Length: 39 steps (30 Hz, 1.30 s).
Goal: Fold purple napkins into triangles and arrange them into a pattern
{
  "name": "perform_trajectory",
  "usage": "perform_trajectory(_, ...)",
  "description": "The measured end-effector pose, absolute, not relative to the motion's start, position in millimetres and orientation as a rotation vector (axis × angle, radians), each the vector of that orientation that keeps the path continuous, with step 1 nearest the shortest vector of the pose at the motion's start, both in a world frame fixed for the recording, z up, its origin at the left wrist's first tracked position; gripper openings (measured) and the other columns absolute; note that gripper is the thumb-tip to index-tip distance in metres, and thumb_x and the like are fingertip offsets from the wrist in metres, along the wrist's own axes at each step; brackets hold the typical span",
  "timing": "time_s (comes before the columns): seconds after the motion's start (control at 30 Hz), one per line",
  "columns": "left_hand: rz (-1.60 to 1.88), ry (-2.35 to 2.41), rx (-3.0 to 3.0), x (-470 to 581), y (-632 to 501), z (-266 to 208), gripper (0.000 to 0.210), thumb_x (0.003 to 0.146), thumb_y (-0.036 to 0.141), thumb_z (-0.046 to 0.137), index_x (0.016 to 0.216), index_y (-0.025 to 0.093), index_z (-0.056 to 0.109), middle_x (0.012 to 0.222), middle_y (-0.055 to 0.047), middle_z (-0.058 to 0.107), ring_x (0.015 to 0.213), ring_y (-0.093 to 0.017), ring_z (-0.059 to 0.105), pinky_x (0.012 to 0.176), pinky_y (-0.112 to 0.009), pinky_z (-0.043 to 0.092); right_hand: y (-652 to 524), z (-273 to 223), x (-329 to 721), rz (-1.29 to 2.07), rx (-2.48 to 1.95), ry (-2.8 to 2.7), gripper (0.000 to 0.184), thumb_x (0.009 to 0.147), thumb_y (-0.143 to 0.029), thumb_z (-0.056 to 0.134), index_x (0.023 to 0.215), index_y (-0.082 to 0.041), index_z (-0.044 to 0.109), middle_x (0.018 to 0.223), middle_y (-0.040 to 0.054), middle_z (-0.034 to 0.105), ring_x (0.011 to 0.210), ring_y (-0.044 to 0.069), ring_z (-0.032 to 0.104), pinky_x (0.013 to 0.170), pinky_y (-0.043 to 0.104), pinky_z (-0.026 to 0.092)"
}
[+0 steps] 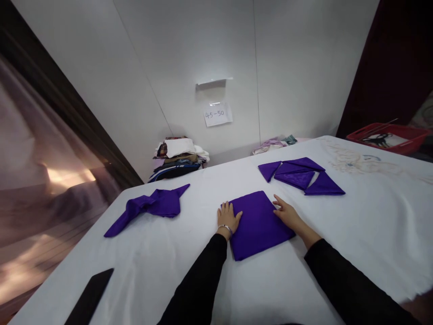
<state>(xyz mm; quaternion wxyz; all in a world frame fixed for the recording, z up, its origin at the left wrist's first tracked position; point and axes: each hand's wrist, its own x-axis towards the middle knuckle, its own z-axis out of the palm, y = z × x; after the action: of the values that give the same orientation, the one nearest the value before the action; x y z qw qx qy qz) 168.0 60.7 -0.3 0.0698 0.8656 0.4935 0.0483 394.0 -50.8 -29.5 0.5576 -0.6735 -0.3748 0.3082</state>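
Folded Square of Purple Cloth [257, 228]

The cloth lies flat on the white-covered surface [162, 275]. The left hand [228, 218] rests on its left edge, fingers spread. The right hand [287, 214], fingers apart, is at its right edge. Pointed purple cloth pieces [324, 185] lie farther back.

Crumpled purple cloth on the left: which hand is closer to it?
Left. The left hand rests right of the crumpled cloth; the right hand is farther right, across the folded square.

The table [142, 275] bears purple cloths [259, 225] and a black, seemingly flat object [89, 295].
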Motion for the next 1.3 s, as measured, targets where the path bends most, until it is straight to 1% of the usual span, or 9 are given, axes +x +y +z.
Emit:
perform_trajectory(0.13,0.164,1.475,2.587,164.0,61.1,-8.8,0.069,0.086,0.057,0.02,0.136,0.012,0.031,0.146,-0.013,0.023,0.135,-0.027,0.013,0.109,-0.045,0.012,-53.7,-28.0,388.0,0.447,-1.774,-1.245,0.062,0.067,-0.015,0.055,0.128,-0.026,0.048,0.123,0.0041,0.056,0.103,0.023,0.054,0.094,0.039,0.038)
perform_trajectory(0.23,0.171,1.473,2.578,163.7,61.0,-8.5,0.069,0.086,0.058,0.02,0.136,0.012,0.031,0.147,-0.012,0.023,0.136,-0.027,0.012,0.109,-0.045,0.012,-58.4,-25.6,385.8,0.296,-1.908,-1.469,0.057,0.071,-0.016,0.051,0.127,-0.024,0.048,0.128,0.0057,0.052,0.116,0.026,0.045,0.098,0.04,0.034)
perform_trajectory(0.4,0.199,1.47,2.577,163.6,60.6,-7.1,0.068,0.086,0.058,0.02,0.136,0.013,0.032,0.146,-0.011,0.024,0.136,-0.027,0.011,0.109,-0.045,0.012,-63.6,-18.8,381.9,0.144,-2.033,-1.609,0.047,0.077,-0.021,0.049,0.124,-0.023,0.051,0.126,0.0099,0.052,0.115,0.03,0.045,0.093,0.043,0.036)
perform_trajectory(0.5,0.206,1.47,2.583,162.8,59.8,-9.3,0.069,0.086,0.059,0.019,0.135,0.013,0.032,0.146,-0.011,0.025,0.136,-0.027,0.012,0.109,-0.045,0.012,-64.9,-15.3,369.4,0.044,-1.946,-1.771,0.047,0.081,-0.026,0.048,0.127,-0.021,0.049,0.132,0.0107,0.047,0.123,0.029,0.037,0.1,0.045,0.029)
perform_trajectory(0.6,0.219,1.466,2.588,162.2,61.2,-10.6,0.069,0.086,0.058,0.02,0.135,0.013,0.032,0.146,-0.012,0.024,0.135,-0.027,0.013,0.109,-0.045,0.012,-67.2,-17.4,353.4,0.051,-1.868,-1.934,0.048,0.086,-0.038,0.044,0.131,-0.022,0.044,0.139,0.0102,0.039,0.13,0.028,0.028,0.104,0.049,0.019)
perform_trajectory(0.73,0.187,1.48,2.516,163.9,64.6,-1.8,0.065,0.086,0.057,0.023,0.135,0.014,0.033,0.146,-0.012,0.024,0.135,-0.027,0.015,0.108,-0.046,0.014,-69.3,-24.3,343.6,0.097,-1.88,-1.993,0.05,0.089,-0.046,0.036,0.133,-0.022,0.042,0.14,0.0116,0.036,0.131,0.027,0.026,0.104,0.049,0.017)
perform_trajectory(0.9,0.294,1.407,2.541,164.1,38.1,12.6,0.065,0.086,0.057,0.023,0.136,0.016,0.032,0.147,-0.011,0.023,0.136,-0.027,0.013,0.108,-0.049,0.012,-68.4,-28.1,345.8,0.073,-1.894,-1.984,0.05,0.089,-0.047,0.036,0.133,-0.023,0.042,0.14,0.0115,0.036,0.131,0.027,0.027,0.104,0.049,0.016)
perform_trajectory(1.07,0.282,1.136,2.695,148.2,-10.6,-0.6,0.068,0.085,0.058,0.025,0.137,0.014,0.031,0.147,-0.011,0.024,0.136,-0.026,0.012,0.11,-0.048,0.009,-68.8,-28.9,346.6,0.085,-1.867,-1.993,0.049,0.089,-0.045,0.036,0.132,-0.022,0.043,0.14,0.0116,0.037,0.131,0.027,0.026,0.103,0.05,0.016)
perform_trajectory(1.3,0.257,1.218,2.63,128.5,-26.3,-0.5,0.071,0.084,0.059,0.027,0.138,0.013,0.03,0.147,-0.012,0.022,0.136,-0.027,0.009,0.11,-0.049,0.008,-70.0,-30.6,348.0,0.058,-1.919,-2.023,0.05,0.089,-0.045,0.037,0.132,-0.02,0.042,0.141,0.0121,0.034,0.131,0.026,0.026,0.103,0.05,0.018)
